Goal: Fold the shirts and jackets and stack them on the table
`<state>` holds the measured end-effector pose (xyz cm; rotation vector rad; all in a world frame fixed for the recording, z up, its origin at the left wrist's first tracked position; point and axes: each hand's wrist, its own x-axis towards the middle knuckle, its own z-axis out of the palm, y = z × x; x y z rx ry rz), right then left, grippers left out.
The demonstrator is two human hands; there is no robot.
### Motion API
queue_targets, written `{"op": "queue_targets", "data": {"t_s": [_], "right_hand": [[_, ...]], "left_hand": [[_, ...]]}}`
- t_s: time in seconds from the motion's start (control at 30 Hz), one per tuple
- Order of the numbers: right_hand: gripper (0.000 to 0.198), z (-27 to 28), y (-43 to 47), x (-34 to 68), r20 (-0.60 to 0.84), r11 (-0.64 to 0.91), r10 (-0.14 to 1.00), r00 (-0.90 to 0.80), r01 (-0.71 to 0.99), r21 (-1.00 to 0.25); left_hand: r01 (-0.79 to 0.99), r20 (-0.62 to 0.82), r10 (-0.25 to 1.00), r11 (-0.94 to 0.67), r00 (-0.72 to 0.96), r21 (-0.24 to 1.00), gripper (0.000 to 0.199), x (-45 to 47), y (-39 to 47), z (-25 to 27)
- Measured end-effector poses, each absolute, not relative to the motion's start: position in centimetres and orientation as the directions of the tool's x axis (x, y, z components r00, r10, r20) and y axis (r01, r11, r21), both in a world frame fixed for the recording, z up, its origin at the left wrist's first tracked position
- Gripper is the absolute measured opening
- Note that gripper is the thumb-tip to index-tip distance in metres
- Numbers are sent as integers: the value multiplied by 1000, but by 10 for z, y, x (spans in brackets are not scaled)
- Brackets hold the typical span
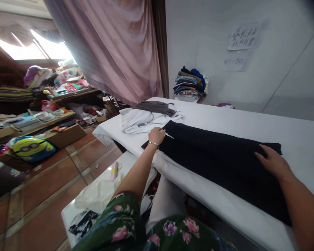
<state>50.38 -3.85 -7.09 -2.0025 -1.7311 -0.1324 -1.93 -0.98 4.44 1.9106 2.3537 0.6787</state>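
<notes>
A pair of black trousers (214, 153) lies spread lengthwise across the white-covered table (251, 120), the two legs parted by a narrow gap at the left end. My left hand (156, 136), with a bracelet at the wrist, is closed at that end, its fingers pinching the edge of the leg cloth. At the wider right end rests my right hand (274, 162), palm down on the black cloth, thumb and forefinger apart; its other fingers are partly hidden. Just beyond my left hand lie a crumpled white garment (136, 120) and a dark grey garment (157, 107).
A folded clothes stack (189, 83) stands against the wall at the back. Lower left, a white bench (68, 212) holds plastic bags and a pink-yellow roll (114, 170). A pink curtain (120, 45) hangs behind the table. Boxes and a Minion-faced item (32, 149) crowd the tiled floor.
</notes>
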Motion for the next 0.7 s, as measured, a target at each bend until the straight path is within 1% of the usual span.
{"op": "queue_targets", "data": {"t_s": [0.1, 0.2, 0.37, 0.53, 0.7], "right_hand": [[59, -72, -38, 504, 345, -61, 918, 197, 929, -366], [62, -69, -39, 502, 317, -81, 922, 221, 913, -399], [62, -65, -41, 500, 315, -75, 922, 224, 903, -422], [58, -68, -41, 501, 319, -62, 923, 213, 903, -424], [55, -67, -41, 501, 313, -70, 924, 220, 901, -427]], "left_hand": [[918, 235, 937, 163, -259, 362, 37, -5, 22, 49], [912, 209, 938, 187, -276, 364, 36, 8, 48, 45], [891, 159, 929, 257, -334, 375, 29, 10, 60, 27], [864, 200, 903, 271, -381, 426, 32, -5, 50, 17], [834, 123, 906, 311, -405, 455, 27, -16, 48, 9]]}}
